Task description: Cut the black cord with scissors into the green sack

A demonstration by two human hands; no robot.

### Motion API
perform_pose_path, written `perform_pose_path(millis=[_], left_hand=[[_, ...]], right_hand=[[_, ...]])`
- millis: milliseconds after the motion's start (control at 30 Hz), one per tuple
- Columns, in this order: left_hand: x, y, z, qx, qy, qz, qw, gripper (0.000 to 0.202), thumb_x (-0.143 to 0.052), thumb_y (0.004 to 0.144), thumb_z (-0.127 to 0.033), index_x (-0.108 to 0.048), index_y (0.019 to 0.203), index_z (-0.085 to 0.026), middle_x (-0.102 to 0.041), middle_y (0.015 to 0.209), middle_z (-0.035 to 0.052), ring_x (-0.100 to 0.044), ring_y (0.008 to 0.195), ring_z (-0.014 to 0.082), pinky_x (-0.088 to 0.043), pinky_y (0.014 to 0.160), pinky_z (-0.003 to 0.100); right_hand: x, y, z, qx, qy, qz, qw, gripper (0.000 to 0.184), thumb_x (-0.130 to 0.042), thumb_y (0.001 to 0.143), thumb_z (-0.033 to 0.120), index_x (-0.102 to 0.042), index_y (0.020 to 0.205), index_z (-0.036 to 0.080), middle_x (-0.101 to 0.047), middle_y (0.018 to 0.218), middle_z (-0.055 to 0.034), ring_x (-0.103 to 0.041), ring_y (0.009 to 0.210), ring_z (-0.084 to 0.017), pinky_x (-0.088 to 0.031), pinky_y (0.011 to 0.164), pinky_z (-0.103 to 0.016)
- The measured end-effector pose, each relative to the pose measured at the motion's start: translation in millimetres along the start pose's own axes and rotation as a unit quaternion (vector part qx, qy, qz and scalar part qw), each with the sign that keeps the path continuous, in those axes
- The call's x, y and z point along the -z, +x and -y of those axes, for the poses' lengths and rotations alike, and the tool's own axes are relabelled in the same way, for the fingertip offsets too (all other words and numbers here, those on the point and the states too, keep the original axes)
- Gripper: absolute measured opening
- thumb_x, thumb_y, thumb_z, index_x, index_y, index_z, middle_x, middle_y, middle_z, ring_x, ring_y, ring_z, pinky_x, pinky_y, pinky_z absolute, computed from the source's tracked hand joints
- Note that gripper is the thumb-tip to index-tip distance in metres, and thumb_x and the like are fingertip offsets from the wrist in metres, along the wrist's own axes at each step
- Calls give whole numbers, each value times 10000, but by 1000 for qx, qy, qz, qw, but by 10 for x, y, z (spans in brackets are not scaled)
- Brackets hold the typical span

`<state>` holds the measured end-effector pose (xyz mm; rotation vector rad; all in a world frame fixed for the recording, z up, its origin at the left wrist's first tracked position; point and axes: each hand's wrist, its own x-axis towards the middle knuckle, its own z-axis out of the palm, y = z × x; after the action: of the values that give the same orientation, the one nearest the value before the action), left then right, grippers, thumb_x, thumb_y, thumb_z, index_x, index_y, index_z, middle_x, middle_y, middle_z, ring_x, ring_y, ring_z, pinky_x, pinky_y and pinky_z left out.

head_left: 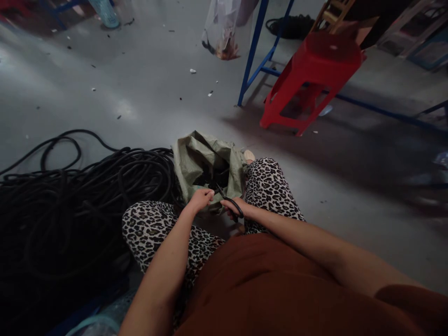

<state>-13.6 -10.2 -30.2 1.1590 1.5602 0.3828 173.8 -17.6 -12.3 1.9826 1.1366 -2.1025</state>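
Your right hand is closed around the black handles of the scissors, just above your lap and between your knees. Your left hand is curled shut in a pinch right beside the blade tips. What it pinches is too small and dark to tell. The scissors' long axis runs from near right to far left, handles toward you and tips aimed at the mouth of the green sack. The sack stands open between your legs with dark pieces inside. Judging from how things lie, the work looks only partly done: a little sits in the sack, while a big heap of black hose lies on the floor at your left.
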Motion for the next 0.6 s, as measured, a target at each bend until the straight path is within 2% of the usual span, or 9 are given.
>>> perform_pose_path(millis=[200, 600], left_hand=[[4, 0, -9, -8, 7, 1, 1000, 320, -542, 840, -389, -589, 588, -198, -627, 609, -19, -540, 552, 138, -446, 639, 271], [-3, 30, 22, -14, -10, -9, 1000, 332, -570, 847, -429, -612, 621, -190, -634, 617, -9, -539, 536, 132, -460, 629, 274]], right_hand=[[10, 101, -79, 22, -44, 10, 999, 416, -596, 1036, 352, -582, 674, 148, -572, 491, -22, -556, 386, -134, -415, 386, -200], [19, -25, 6, 35, -81, -16, 996, 449, -597, 1031, 333, -550, 615, 172, -532, 474, -8, -531, 363, -139, -378, 367, -208]])
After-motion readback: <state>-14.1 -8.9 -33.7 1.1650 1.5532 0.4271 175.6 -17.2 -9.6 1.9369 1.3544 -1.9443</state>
